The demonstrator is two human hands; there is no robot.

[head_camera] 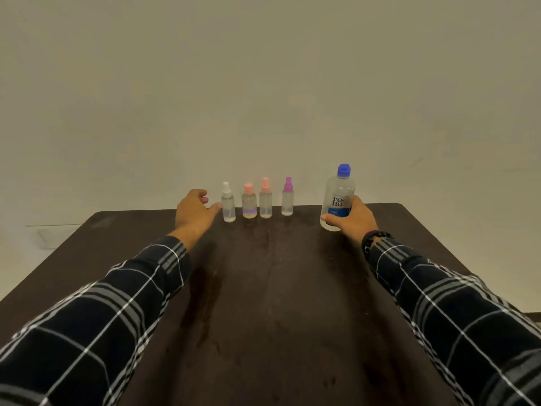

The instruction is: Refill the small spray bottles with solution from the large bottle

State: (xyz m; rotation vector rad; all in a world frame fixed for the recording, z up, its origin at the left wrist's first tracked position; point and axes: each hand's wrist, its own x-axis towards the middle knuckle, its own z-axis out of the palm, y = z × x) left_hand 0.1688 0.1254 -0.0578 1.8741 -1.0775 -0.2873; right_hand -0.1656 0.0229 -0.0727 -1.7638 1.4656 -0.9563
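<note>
Several small clear spray bottles stand in a row near the table's far edge: a white-capped one (228,205), two with peach caps (249,202) (265,199), and a purple-capped one (287,197). To their right stands the large clear bottle (339,191) with a blue cap and blue label. My right hand (352,219) grips its lower part, thumb in front. My left hand (194,210) hovers just left of the white-capped bottle, fingers loosely curled, thumb pointing at it, holding nothing.
The dark brown table (269,303) carries faint wet streaks in its middle. A plain beige wall rises directly behind the far edge. Both forearms wear dark plaid sleeves, and a black bead bracelet (376,237) circles my right wrist.
</note>
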